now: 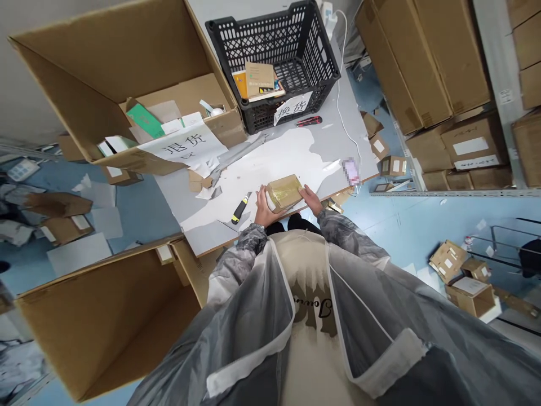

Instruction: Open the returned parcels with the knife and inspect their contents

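A small cardboard box (284,192) wrapped in shiny tape is held at the front edge of the white table (270,155). My left hand (265,208) grips its left end, where a white patch shows. On the right end, my right hand (310,199) closes with its fingers along the corner. The undersides of both hands are hidden. Just left of my left hand lies a yellow and black utility knife (240,210). Farther back, a red and black utility knife (308,121) rests before the black crate.
A black plastic crate (270,115) with small boxes stands at the back. Left of it is a large open carton (139,160) holding packets. Another open carton (110,327) stands at lower left. A phone (350,171) with a cable lies at right. Shelved cartons (473,141) are beyond.
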